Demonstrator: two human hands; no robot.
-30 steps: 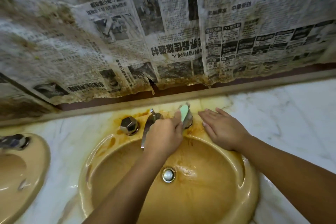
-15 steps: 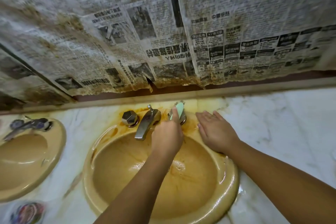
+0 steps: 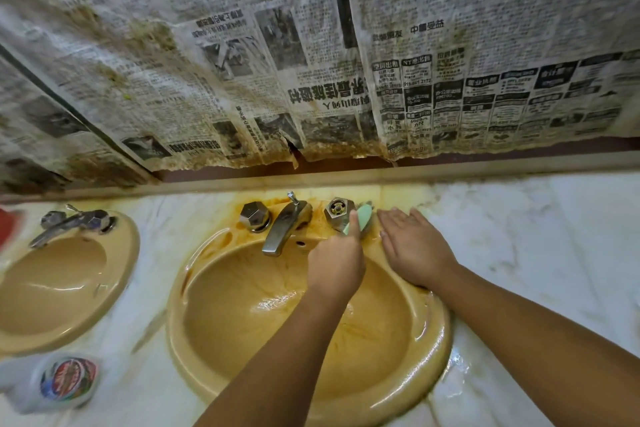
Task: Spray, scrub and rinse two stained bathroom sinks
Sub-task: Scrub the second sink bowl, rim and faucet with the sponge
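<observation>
Since the earlier frame your pale green oval scrubber (image 3: pixel 362 220) has slid off the right-hand faceted chrome tap knob (image 3: pixel 336 212), which now shows bare just left of it, at centre frame. Your left hand (image 3: pixel 337 265) grips the scrubber, fingers curled round it and thumb laid along its back. Your right hand (image 3: pixel 414 246) lies flat on the rust-stained back ledge of the tan oval ceramic sink (image 3: pixel 437 333), fingers straight and close together.

You are in the scrub step (rinsing looks some way off, judging by the orange staining round the taps). The next move calls for short, firm strokes round the knob's base. A second tan sink (image 3: pixel 129 253) waits at left.

Stained Chinese newsprint sheets (image 3: pixel 450 62) cover the wall, one headline reading 中國受益. The label on the white plastic bottle (image 3: pixel 59 381) at lower left is too blurred to read.
</observation>
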